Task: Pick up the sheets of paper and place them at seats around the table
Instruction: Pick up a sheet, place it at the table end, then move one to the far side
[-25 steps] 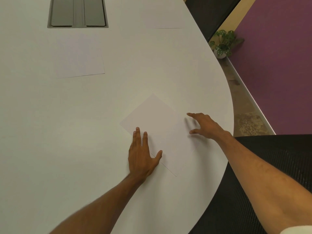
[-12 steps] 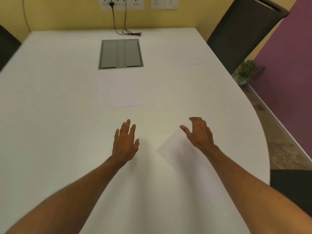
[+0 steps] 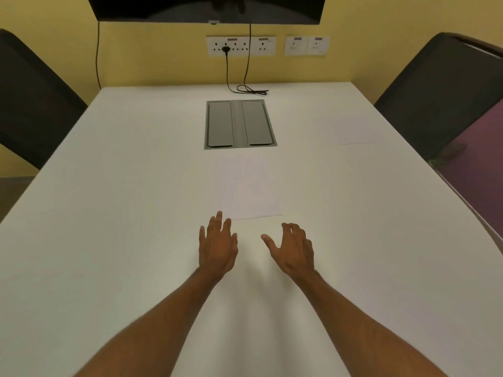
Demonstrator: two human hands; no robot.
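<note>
A faint sheet of paper (image 3: 251,189) lies mid-table just beyond both empty hands, the left hand (image 3: 217,246) flat with fingers spread at about 11 o'clock of the right hand (image 3: 292,250), which is loosely curled and open. What seems to be a second sheet (image 3: 356,131) at 2 o'clock barely shows against the white table (image 3: 109,213). Beyond lie a grey cable hatch (image 3: 239,124), dark chairs (image 3: 441,91) at each far corner, and wall sockets (image 3: 241,46) whose labels are unreadable below a cut-off black screen (image 3: 206,8).

White table (image 3: 109,213): one paper sheet (image 3: 250,189) at centre, another sheet (image 3: 356,131) near the right edge, cable (image 3: 250,89) at the far edge.
</note>
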